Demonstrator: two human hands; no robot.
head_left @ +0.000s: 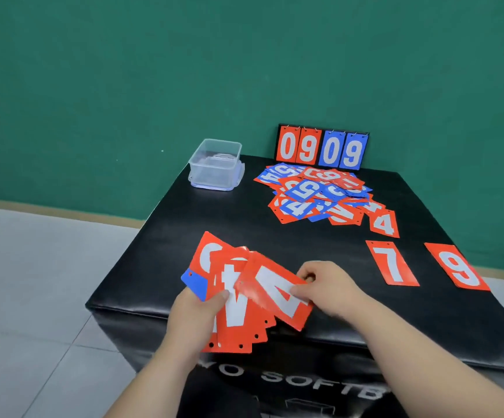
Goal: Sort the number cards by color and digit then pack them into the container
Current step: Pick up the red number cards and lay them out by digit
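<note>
1. Since the black padded box [275, 236] ends right under the hands, a card that slips from them would likely drop past its near edge to the tiled floor [33, 282].
2. Mixed pile [314, 194] of red and blue number cards, far right of the box top. The colours overlap, so a careless pull could drag neighbours along.
3. Fan of cards [229, 312], clamped between thumb and fingers of the left hand [193, 315]. The right hand [329, 288] pinches a red 4 card [275, 291] lying on top. Glossy faces may slide under a loose pinch, and a blue card [195, 282] at the fan's left edge could be missorted with the reds.
4. Scoreboard [323, 149] reading 0909, upright behind the pile.
5. Clear plastic container [216, 164], far left corner, well apart from the hands. The reach to it looks unobstructed.
6. Sorted singles at right: a second red 4 [383, 223] at the pile's edge, a red 7 [391, 262] and a red 9 [457, 267], the last two apart.
</note>
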